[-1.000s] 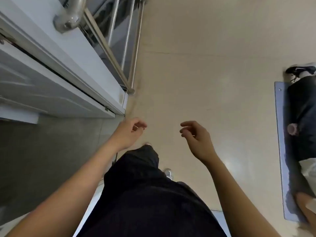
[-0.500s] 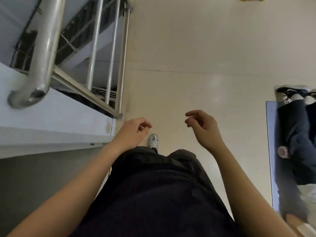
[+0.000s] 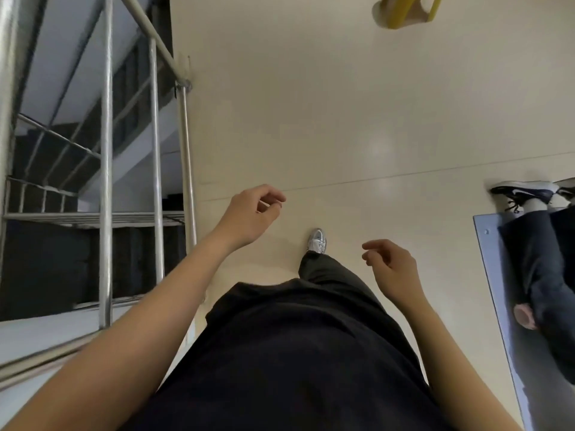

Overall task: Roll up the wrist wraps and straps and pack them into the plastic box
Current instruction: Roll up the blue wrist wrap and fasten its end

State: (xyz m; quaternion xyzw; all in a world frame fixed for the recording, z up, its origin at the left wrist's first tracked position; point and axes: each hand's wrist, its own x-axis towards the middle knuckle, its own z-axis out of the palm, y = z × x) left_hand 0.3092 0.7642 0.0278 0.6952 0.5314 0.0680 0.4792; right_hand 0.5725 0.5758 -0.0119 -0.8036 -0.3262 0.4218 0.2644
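Note:
No wrist wraps, straps or plastic box appear in the head view. My left hand (image 3: 249,216) hangs in front of me over the pale floor, fingers loosely curled and holding nothing. My right hand (image 3: 392,269) is lower and to the right, fingers also loosely curled and empty. Below them are my dark trousers and one silver shoe (image 3: 317,241) stepping forward.
A metal stair railing (image 3: 186,141) and an open stairwell run along the left. A person (image 3: 544,275) in dark clothes lies on a blue mat (image 3: 497,293) at the right edge. A yellow object (image 3: 401,10) stands at the top. Pale floor (image 3: 311,119) stretches ahead.
I have walked forward along the railing; the stairwell now fills the left side and the yellow object has come into view. My left hand rose, my right hand dropped slightly.

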